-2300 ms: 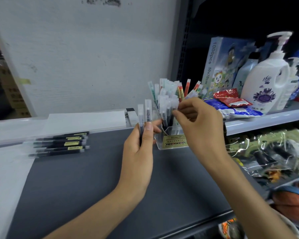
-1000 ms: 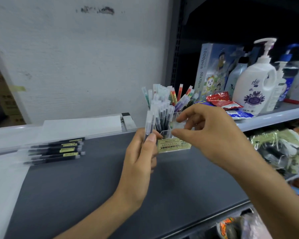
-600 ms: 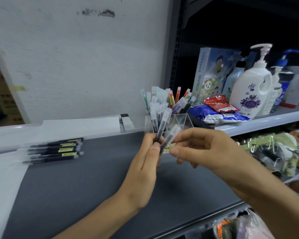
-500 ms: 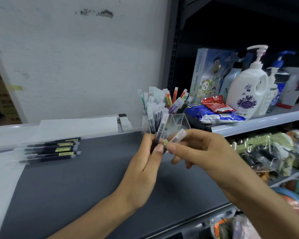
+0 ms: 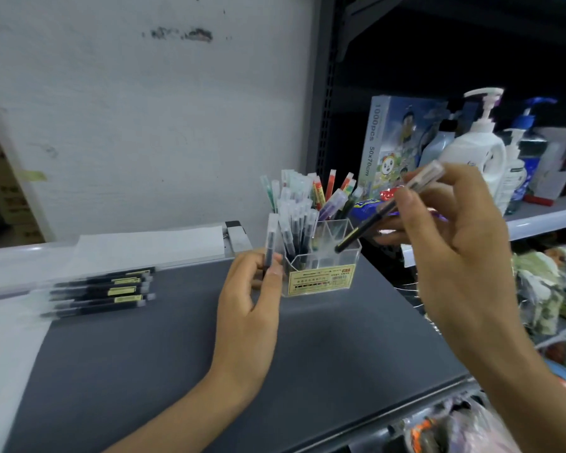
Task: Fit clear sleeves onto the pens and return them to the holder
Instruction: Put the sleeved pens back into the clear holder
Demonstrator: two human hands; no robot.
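Our right hand (image 5: 455, 230) has split from our left hand (image 5: 249, 308), pinching a pen (image 5: 373, 220) tilted tip-first over the holder (image 5: 321, 279) at the shelf's (image 5: 177, 354) back edge | left hand pinches a sleeved pen (image 5: 271, 237) upright just beside it | we judge returns are starting.

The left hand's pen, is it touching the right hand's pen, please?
Apart. Head view: the holder's pens stand between left pen and right pen.

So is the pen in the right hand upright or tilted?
Tilted: the right hand holds the pen slanting, dark tip down by the holder.
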